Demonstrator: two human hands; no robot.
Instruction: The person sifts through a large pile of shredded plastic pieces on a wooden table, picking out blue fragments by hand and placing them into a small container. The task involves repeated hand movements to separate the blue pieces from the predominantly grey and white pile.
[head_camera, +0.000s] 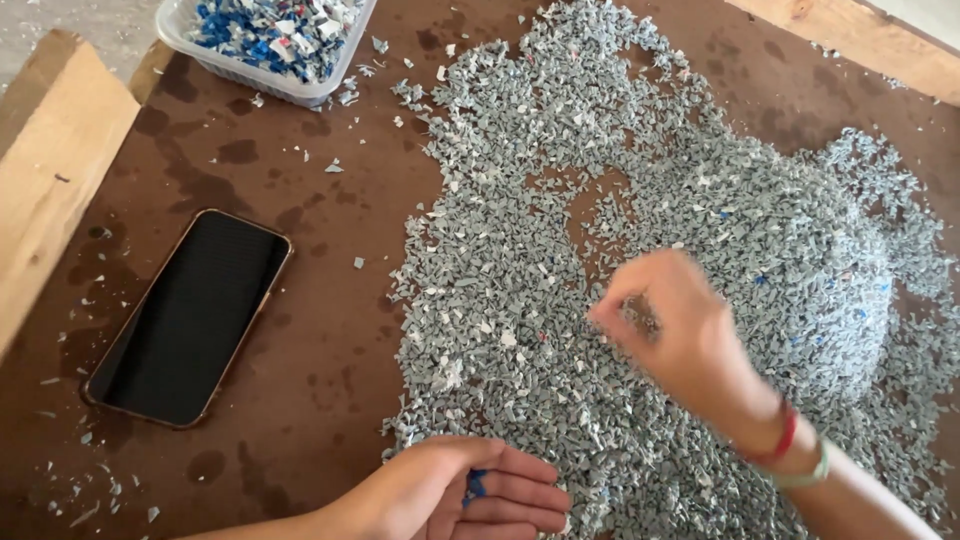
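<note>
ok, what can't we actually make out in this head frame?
Head view:
- Right hand: motion-blurred; whether its fingers pinch a flake is unclear.
- Left hand: cupped over small blue plastic pieces, mostly hidden by the palm; wrist cut by bottom edge.
- Clear plastic tub of blue and white flakes: cropped by top edge.

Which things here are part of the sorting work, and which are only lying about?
In use: grey plastic flakes; blue pieces in the left hand; right hand picking in the pile; tub of blue and white bits.
Lying about: phone; wooden plank.

R hand (670, 320) blurred; tub (262, 75) cut off at top.
</note>
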